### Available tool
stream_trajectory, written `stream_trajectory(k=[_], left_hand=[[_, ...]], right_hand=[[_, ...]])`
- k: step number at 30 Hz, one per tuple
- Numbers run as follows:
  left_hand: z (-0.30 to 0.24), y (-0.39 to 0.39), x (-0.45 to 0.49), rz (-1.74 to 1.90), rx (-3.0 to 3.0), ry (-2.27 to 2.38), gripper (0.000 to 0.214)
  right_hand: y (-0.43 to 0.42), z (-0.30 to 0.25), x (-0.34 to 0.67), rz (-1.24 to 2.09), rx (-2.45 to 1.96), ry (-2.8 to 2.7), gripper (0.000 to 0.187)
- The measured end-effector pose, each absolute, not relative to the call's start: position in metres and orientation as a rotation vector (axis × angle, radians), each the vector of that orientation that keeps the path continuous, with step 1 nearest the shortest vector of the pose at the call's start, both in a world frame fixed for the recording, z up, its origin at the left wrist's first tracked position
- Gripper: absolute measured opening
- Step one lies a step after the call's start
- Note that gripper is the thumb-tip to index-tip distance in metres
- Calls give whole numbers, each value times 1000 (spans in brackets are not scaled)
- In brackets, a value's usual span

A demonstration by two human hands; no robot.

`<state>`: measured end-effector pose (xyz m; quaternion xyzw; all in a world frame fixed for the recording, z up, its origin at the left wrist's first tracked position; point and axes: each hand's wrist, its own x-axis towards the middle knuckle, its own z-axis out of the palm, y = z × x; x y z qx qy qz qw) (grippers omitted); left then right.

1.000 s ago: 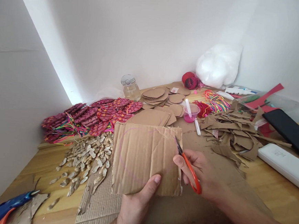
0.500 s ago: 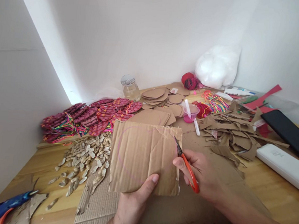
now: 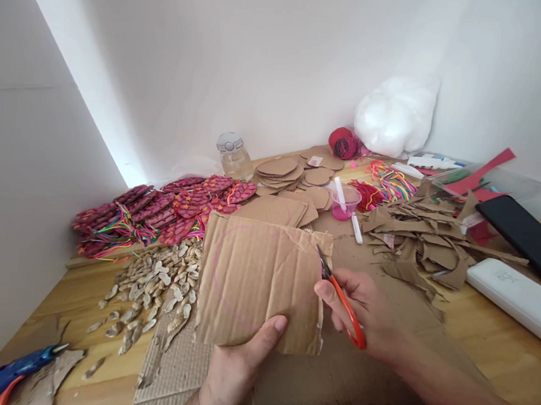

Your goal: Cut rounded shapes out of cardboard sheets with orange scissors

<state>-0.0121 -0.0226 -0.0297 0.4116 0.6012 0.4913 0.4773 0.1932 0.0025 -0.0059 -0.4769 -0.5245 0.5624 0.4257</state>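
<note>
A square piece of corrugated cardboard [image 3: 255, 282] with a faint purple curved outline is held up in front of me. My left hand [image 3: 243, 369] grips its lower edge, thumb on the near face and fingers hidden behind. In my right hand [image 3: 360, 309] are scissors [image 3: 347, 305] with orange handles, my thumb and fingers wrapped round them. Their dark blades lie at the cardboard's right edge, tips near its upper right corner, on the drawn line. Behind the piece lie more cardboard cutouts [image 3: 270, 210].
Peanut shells [image 3: 156, 287] and patterned pink pieces [image 3: 190, 202] lie left, a blue glue gun [image 3: 18, 370] nearer. A jar [image 3: 234, 157] and cardboard rounds [image 3: 278, 165] stand behind. Right are a pink cup [image 3: 345, 205], cardboard scraps [image 3: 436, 234], a phone [image 3: 523, 238] and a white case [image 3: 516, 300].
The cardboard has tilted slightly, its right side a little lower. The right hand and scissors have shifted slightly right with it. Both hands keep their hold.
</note>
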Motion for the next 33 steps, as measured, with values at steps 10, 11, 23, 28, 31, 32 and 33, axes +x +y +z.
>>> stream_trajectory(k=[10,11,23,28,31,32,33], left_hand=[[-14,-22,-9,1217,977,1446,72],[-13,-22,-9,1217,974,1456,71],[-9,-21,-12,1197,962,1443,69],[-8,-23,-11,1116,957,1496,73],[-8,-23,-12,1153,992,1489,76],[-7,-22,-12,1157,1000,1502,77],[-7,-22,-13,1150,1005,1529,77]], right_hand=[[1,-1,192,1337,-1257,-1351,52],[1,0,192,1329,-1263,-1357,53],[1,-1,191,1374,-1268,-1321,51],[2,2,191,1366,-1252,-1326,55],[3,4,193,1378,-1261,-1342,55],[3,5,194,1377,-1264,-1353,55],[3,6,195,1373,-1264,-1368,56]])
